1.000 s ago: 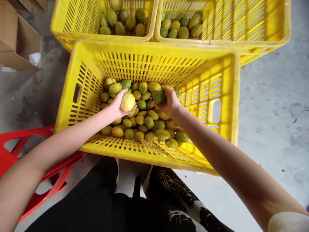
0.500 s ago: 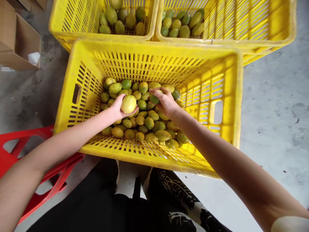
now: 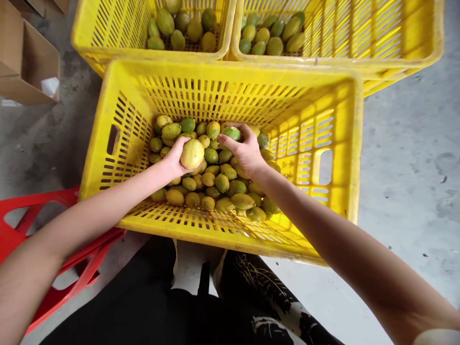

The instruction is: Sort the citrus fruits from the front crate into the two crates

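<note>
Compared with half a second ago, the right hand (image 3: pixel 247 154) has turned and moved slightly up the frame, so that the green fruit (image 3: pixel 232 133), then partly covered by its fingers, now shows its upper side. The left hand (image 3: pixel 175 157) has hardly shifted.

Nearest, along the bottom of the frame, are the person's black clothing (image 3: pixel 143 297) and, right of centre, a patterned trouser leg (image 3: pixel 266 282). A pale sleeve (image 3: pixel 436 337) edges into the lower right corner. At the left edge stands a red plastic seat (image 3: pixel 10 244).

Across the middle lies a slotted yellow crate (image 3: pixel 201 72), with both hands over its inside. Just left of centre, the left hand grasps a pale yellow fruit (image 3: pixel 191 154), palm beneath it. Right of that, the right hand grips the green fruit between thumb and fingers. Below them, many green and yellow fruits (image 3: pixel 222 182) cover much of the bottom.

Farther off, at the top, two more crates stand side by side: the left one (image 3: pixel 143 53) and the right one (image 3: pixel 341 62), both holding similar fruit. An open cardboard box (image 3: pixel 12 88) sits upper left.
</note>
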Tool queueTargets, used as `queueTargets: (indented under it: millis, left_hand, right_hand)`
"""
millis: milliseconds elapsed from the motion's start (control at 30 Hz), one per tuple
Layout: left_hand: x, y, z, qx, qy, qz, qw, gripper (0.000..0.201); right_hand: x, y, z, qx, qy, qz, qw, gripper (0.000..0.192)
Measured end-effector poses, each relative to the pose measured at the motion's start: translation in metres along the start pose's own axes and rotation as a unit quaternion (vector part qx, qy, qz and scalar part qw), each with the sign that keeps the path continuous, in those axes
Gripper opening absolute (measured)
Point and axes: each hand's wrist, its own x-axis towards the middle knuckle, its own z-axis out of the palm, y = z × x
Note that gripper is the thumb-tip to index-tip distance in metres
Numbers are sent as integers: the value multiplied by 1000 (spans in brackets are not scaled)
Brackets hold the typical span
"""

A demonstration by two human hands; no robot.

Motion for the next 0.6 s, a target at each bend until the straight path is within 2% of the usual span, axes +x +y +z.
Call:
queueTargets:
  millis: [133, 267, 367, 500, 600]
  left_hand:
    - [3, 1, -1, -16, 8, -10, 1000, 26]
    - [4, 2, -2, -26, 15, -25, 999, 32]
    - [5, 1, -2, -29, 6, -35, 999, 34]
    - [4, 0, -1, -7, -14, -10, 1000, 34]
    - [4, 1, 0, 17, -21, 18, 999, 25]
  right_hand:
    - [2, 0, 3, 4, 29, 18, 999, 40]
    - [7, -2, 1, 6, 13, 59, 998, 30]
    - [10, -3, -3, 4, 9, 63, 998, 25]
    - [11, -4, -5, 23, 0, 50, 998, 30]
    - [10, -5, -3, 32, 3, 47, 998, 37]
